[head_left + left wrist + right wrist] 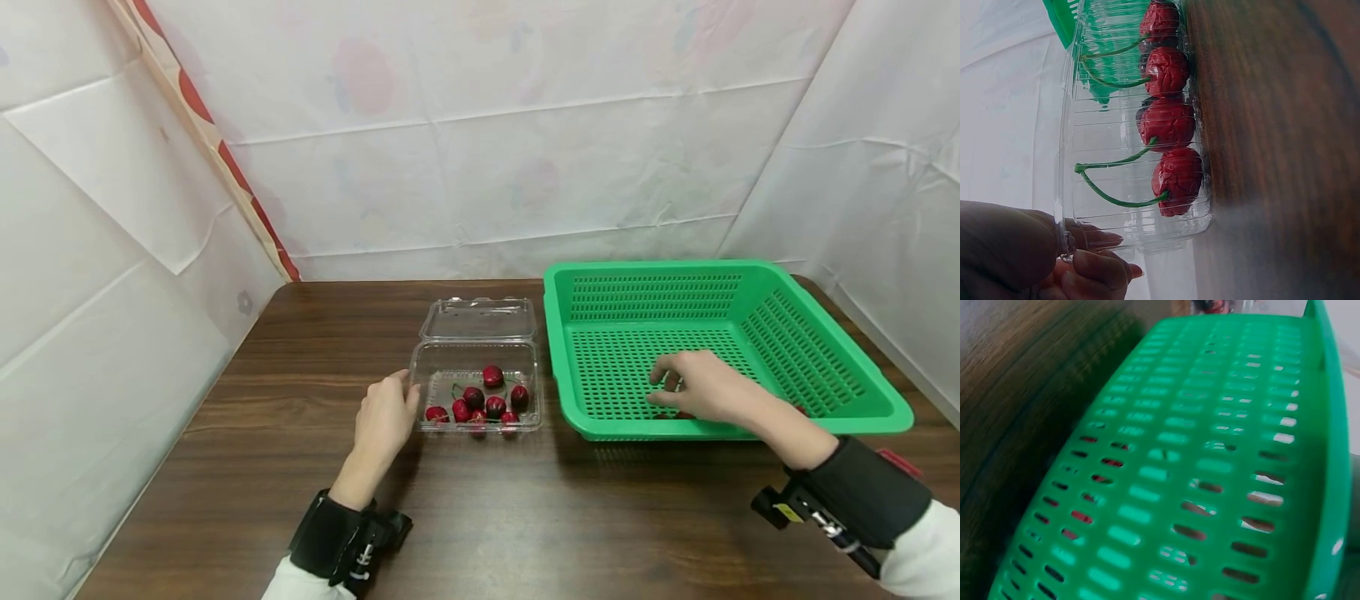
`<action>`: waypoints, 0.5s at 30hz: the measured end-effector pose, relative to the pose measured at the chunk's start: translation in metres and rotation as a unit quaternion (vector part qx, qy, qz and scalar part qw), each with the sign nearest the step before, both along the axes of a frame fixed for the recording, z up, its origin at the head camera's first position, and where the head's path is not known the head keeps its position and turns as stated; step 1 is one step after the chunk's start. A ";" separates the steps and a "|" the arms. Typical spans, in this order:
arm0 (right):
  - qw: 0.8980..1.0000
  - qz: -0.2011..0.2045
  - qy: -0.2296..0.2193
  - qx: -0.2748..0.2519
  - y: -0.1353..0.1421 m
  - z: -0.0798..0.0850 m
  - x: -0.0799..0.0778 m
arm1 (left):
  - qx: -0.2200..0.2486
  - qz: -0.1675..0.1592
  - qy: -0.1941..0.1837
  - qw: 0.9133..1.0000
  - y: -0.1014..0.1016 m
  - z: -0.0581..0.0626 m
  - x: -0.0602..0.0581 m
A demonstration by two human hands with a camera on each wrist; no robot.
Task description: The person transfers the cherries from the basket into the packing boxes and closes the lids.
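Observation:
A clear plastic clamshell box (pixel 422 379) with its lid folded back stands on the table, several dark red cherries (pixel 492 377) inside. My left hand (pixel 385 417) pinches the box's left rim at the near corner. The left wrist view shows wrinkled cherries (pixel 1175 178) with green stems through the box wall, and the fingers (pixel 1094 270) at its rim. My right hand (pixel 705 385) reaches down into the green basket (pixel 645 289), thumb and fingers bent but apart. A few cherries (pixel 682 415) lie below it, mostly hidden by the basket's front wall.
The dark wooden table (pixel 480 517) ends at a sheet-covered wall (pixel 465 167) behind. The basket stands close to the box's right side. In the right wrist view, the basket's slotted wall (pixel 1197 456) blocks most of the right hand, with red showing through its slots.

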State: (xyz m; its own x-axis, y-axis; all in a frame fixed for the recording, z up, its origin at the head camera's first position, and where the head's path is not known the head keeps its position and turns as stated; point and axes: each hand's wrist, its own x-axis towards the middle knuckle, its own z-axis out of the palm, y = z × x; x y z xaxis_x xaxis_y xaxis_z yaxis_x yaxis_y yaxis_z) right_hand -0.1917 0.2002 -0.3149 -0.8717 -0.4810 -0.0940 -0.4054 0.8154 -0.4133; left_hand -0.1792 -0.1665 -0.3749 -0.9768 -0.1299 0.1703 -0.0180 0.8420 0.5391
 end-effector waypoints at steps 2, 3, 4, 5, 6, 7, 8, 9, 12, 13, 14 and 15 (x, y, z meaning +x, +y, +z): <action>1.000 0.000 -0.014 0.011 0.002 -0.001 -0.002 | 0.001 -0.001 0.002 1.000 0.000 0.000 0.000; 1.000 -0.001 -0.024 0.016 0.002 -0.002 -0.003 | 0.001 -0.001 0.002 1.000 0.000 0.000 0.000; 0.999 -0.002 -0.034 0.019 0.003 -0.002 -0.004 | 0.001 0.000 0.003 1.000 0.000 -0.001 0.000; 0.999 -0.003 -0.043 0.022 0.004 -0.003 -0.004 | 0.001 0.000 0.004 1.000 0.000 -0.001 0.000; 0.998 -0.004 -0.054 0.025 0.004 -0.003 -0.005 | 0.001 0.000 0.005 1.000 0.000 -0.001 -0.001; 0.998 -0.005 -0.064 0.028 0.005 -0.004 -0.006 | 0.002 0.000 0.005 1.000 0.000 -0.001 0.000; 0.997 -0.007 -0.072 0.033 0.005 -0.005 -0.007 | 0.002 0.001 0.004 1.000 0.000 -0.001 0.000; 0.996 -0.010 -0.078 0.038 0.006 -0.006 -0.007 | 0.002 0.001 0.004 1.000 0.000 -0.001 -0.001; 0.995 -0.014 -0.087 0.054 0.008 -0.009 -0.011 | 0.004 0.000 0.001 1.000 0.000 -0.001 0.000; 0.994 -0.014 -0.087 0.059 0.009 -0.010 -0.012 | 0.003 0.000 0.002 1.000 0.000 -0.001 0.000; 0.994 -0.013 -0.085 0.066 0.009 -0.012 -0.013 | 0.003 -0.001 0.003 1.000 0.000 -0.001 0.000; 0.994 -0.009 -0.084 0.071 0.010 -0.014 -0.014 | 0.003 -0.002 0.003 1.000 0.000 -0.001 0.000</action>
